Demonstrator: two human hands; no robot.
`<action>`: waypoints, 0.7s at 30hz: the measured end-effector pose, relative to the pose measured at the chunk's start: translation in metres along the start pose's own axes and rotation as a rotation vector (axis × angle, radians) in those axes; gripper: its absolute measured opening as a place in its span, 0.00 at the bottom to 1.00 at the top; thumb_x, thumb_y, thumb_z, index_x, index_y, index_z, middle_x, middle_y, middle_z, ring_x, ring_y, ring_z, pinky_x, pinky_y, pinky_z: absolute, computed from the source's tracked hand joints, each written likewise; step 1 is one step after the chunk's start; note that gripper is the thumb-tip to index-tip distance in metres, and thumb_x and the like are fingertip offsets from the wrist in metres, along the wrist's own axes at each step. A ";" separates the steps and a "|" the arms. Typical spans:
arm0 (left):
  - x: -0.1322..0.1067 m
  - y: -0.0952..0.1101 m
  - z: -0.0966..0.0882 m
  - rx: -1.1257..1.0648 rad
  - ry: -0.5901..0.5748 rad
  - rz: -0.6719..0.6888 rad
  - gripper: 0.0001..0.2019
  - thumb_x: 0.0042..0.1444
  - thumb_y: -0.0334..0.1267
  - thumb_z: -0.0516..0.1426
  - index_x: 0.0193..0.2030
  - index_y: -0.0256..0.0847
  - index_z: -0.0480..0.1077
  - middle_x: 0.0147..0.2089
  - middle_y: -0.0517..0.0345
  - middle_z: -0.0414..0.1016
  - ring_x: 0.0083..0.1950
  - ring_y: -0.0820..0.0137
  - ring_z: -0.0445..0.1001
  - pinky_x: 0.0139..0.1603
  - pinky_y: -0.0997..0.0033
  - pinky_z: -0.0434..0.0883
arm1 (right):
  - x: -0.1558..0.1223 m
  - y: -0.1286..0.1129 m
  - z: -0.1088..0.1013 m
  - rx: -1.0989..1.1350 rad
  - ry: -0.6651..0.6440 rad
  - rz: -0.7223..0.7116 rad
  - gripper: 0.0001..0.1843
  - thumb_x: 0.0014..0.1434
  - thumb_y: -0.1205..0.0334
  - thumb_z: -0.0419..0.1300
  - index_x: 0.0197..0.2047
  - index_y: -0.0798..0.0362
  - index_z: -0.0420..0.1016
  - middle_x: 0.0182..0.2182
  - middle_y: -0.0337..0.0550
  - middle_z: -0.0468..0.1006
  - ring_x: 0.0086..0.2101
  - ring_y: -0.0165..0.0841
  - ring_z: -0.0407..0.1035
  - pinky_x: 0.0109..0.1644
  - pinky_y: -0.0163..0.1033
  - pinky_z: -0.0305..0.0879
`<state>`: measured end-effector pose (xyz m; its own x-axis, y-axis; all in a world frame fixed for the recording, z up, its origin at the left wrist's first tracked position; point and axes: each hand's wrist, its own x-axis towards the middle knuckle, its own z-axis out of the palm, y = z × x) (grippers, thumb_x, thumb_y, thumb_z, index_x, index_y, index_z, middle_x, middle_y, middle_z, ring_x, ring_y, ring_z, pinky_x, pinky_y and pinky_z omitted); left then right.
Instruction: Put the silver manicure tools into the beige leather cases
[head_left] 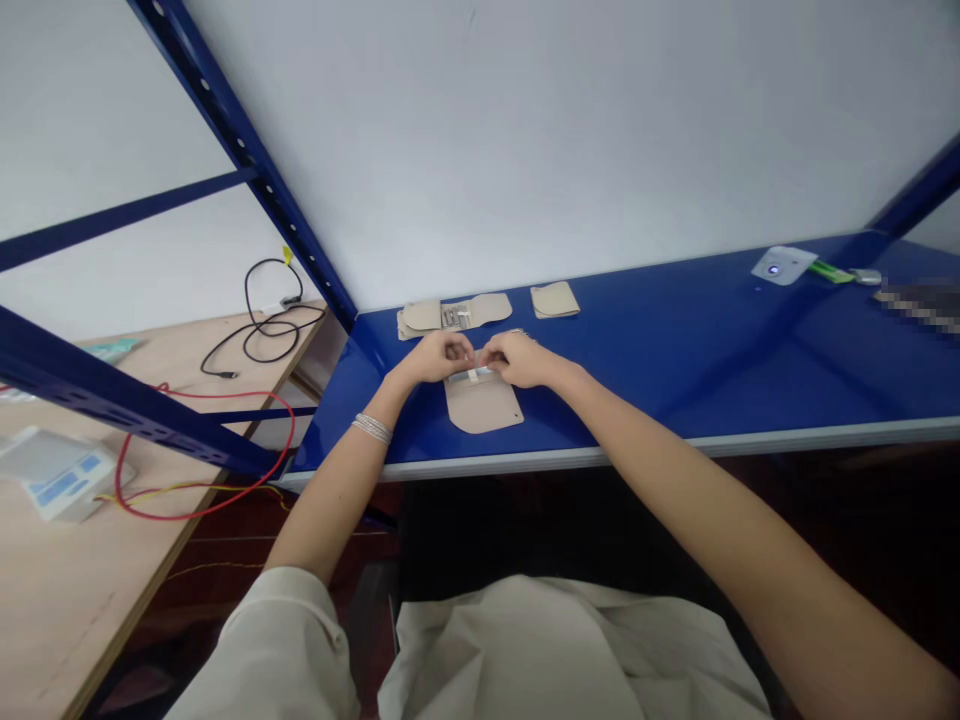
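Bg: plain white wall straight ahead beyond the fingers, fills most of upper view. Blue steel rack frame w/ bolt holes slants up L of fingers, 2nd blue upright far R of them. Glossy blue bench top runs under fingers & off to R, silver edge strip along near side, soft light bands reflected on it. Plywood side table sits lower, L of fingers, w/ black cable & red wire on it. Dim reddish-brown floor below, nearer than fingers. Indoor light, even & soft.
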<state>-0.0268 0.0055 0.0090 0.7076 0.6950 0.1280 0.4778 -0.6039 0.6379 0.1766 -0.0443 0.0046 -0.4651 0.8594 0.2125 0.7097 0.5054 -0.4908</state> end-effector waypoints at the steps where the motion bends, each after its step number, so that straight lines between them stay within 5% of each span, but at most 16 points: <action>1: 0.000 0.000 0.000 0.004 -0.001 0.001 0.12 0.50 0.41 0.61 0.36 0.33 0.74 0.26 0.58 0.73 0.26 0.75 0.67 0.28 0.77 0.64 | 0.000 0.000 0.001 -0.001 -0.001 -0.003 0.16 0.51 0.78 0.57 0.39 0.56 0.81 0.35 0.45 0.82 0.34 0.34 0.73 0.38 0.33 0.66; 21: -0.001 0.002 -0.002 0.061 -0.040 -0.015 0.15 0.51 0.42 0.60 0.41 0.32 0.77 0.25 0.58 0.72 0.26 0.75 0.66 0.27 0.77 0.63 | 0.000 0.001 0.004 -0.006 -0.007 -0.026 0.13 0.53 0.78 0.57 0.39 0.58 0.77 0.38 0.49 0.79 0.35 0.35 0.70 0.41 0.35 0.64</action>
<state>-0.0276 0.0040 0.0114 0.7195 0.6889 0.0877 0.5187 -0.6171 0.5917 0.1751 -0.0447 0.0008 -0.4875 0.8451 0.2192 0.7002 0.5284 -0.4801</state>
